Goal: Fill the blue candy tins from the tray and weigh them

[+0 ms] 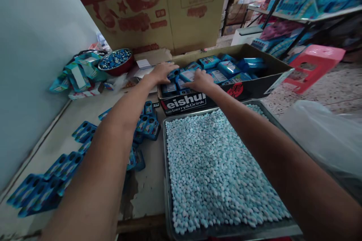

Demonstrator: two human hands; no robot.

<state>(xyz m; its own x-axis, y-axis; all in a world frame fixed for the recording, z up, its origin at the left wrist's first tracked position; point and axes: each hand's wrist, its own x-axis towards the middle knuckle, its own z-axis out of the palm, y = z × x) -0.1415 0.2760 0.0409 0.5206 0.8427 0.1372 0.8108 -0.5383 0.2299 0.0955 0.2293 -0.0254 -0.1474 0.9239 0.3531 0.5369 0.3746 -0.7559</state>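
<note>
Both arms reach forward to a long black cardboard box (249, 92) holding several blue tins (228, 68). My left hand (164, 72) is at the box's left end, its fingers curled round a blue tin (173, 74). Just right of it, my right hand (201, 80) has its fingers on another blue tin (188, 75) with a pale label. Nearer to me, a metal tray (166, 180) is filled with small pale blue and white candies (217, 165). On the table to the left lie rows of blue tins (65, 165), partly hidden by my left arm.
A red bowl (122, 68) of blue wrapped pieces and some folded cartons (77, 75) sit at the back left. A tall brown carton (195, 26) stands behind the box. To the right are a pink stool (319, 60) and a clear plastic bag (322, 131).
</note>
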